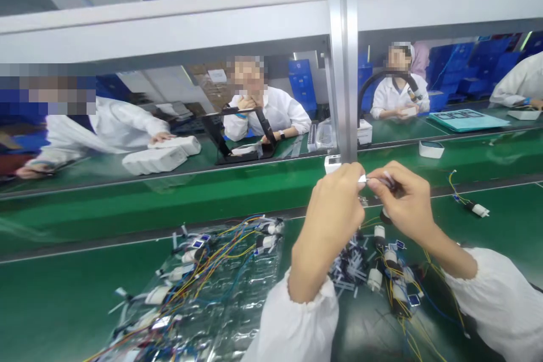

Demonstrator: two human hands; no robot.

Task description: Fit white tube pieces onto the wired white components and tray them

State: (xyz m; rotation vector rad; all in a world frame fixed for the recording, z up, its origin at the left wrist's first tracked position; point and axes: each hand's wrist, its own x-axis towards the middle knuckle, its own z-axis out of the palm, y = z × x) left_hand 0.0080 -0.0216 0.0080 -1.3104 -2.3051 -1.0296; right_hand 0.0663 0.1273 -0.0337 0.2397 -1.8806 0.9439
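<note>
Both my hands are raised in front of me, fingers pinched close together. My left hand (333,212) is closed, with a small white piece (362,179) at its fingertips. My right hand (405,198) is closed on something pale and dark, mostly covered by the fingers. Below them lies a heap of short clear and dark tube pieces (350,263). Beside it are several small white pumps (375,279) with yellow and blue wires and small square parts (413,300). On the left, a clear plastic tray (237,300) carries more wired pumps (156,295).
A lone wired pump (481,210) lies at right on the green bench. Beyond a raised green edge (254,186) runs another line, with white housings (161,158), a black frame (240,153) and several co-workers in white coats. A metal post (343,56) rises ahead of my hands.
</note>
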